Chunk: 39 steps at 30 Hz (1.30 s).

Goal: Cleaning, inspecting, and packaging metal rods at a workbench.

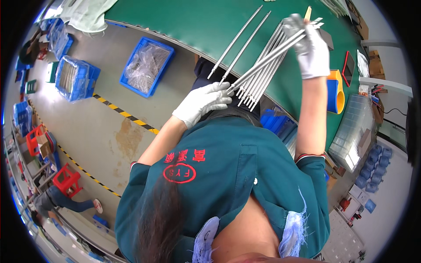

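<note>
A long silver metal rod (pixel 267 60) is raised at a slant above the green table, its near end at my left hand and its far part at my right. My left hand (pixel 202 104), in a white glove, has its fingertips closed around the rod's thin stepped end. My right hand (pixel 312 52), gloved with grey fingertips and slightly blurred, grips the rod near its far end. Beneath it several similar rods (pixel 256 93) lie side by side, their thin ends over the table's near edge. Two more rods (pixel 235 41) (pixel 245 47) lie apart to the left.
A yellow strip (pixel 308 12) lies beyond my right hand. On the table's right stands a blue-and-yellow holder (pixel 335 92). Blue crates (pixel 147 66) (pixel 78 78) with plastic wrap sit on the floor at left, near striped tape (pixel 125 115). Another person (pixel 61 200) is at far lower left, beside a red stool (pixel 67 180).
</note>
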{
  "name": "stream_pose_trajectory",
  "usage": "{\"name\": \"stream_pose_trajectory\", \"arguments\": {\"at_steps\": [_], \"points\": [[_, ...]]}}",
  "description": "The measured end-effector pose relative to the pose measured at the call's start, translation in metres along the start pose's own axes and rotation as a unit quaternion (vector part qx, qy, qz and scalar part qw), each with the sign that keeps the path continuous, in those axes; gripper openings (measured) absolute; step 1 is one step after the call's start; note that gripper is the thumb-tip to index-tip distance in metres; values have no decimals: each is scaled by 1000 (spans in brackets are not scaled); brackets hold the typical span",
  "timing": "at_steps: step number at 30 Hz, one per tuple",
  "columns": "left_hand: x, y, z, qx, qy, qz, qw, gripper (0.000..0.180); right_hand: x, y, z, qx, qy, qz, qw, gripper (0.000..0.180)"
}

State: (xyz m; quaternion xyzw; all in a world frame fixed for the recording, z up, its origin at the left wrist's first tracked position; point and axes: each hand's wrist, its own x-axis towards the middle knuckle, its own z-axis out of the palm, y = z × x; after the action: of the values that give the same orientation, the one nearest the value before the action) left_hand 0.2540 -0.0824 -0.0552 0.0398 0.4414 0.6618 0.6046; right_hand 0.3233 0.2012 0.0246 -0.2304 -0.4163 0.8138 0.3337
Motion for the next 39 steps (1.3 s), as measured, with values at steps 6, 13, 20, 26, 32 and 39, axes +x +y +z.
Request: {"name": "stream_pose_trajectory", "arguments": {"at_steps": [6, 13, 20, 26, 32, 39], "points": [[0, -4, 2, -15, -67, -14, 998, 61, 28, 33, -5, -519, 55, -72, 850, 38], [-3, -1, 12, -25, -79, -32, 996, 56, 56, 63, -37, -788, 36, -260, 557, 63], [-4, 9, 14, 70, -2, -23, 997, 50, 12, 54, 10, -747, -130, -321, 568, 67], [-3, 8, 12, 80, 2, -7, 997, 47, -24, 67, 31, -770, -292, -281, 492, 72], [-4, 6, 11, 81, 5, -15, 997, 44, -26, 59, 21, -770, -293, -291, 487, 71], [-4, 6, 11, 79, 6, -21, 997, 40, -29, 46, 23, -773, -313, -280, 474, 71]]}}
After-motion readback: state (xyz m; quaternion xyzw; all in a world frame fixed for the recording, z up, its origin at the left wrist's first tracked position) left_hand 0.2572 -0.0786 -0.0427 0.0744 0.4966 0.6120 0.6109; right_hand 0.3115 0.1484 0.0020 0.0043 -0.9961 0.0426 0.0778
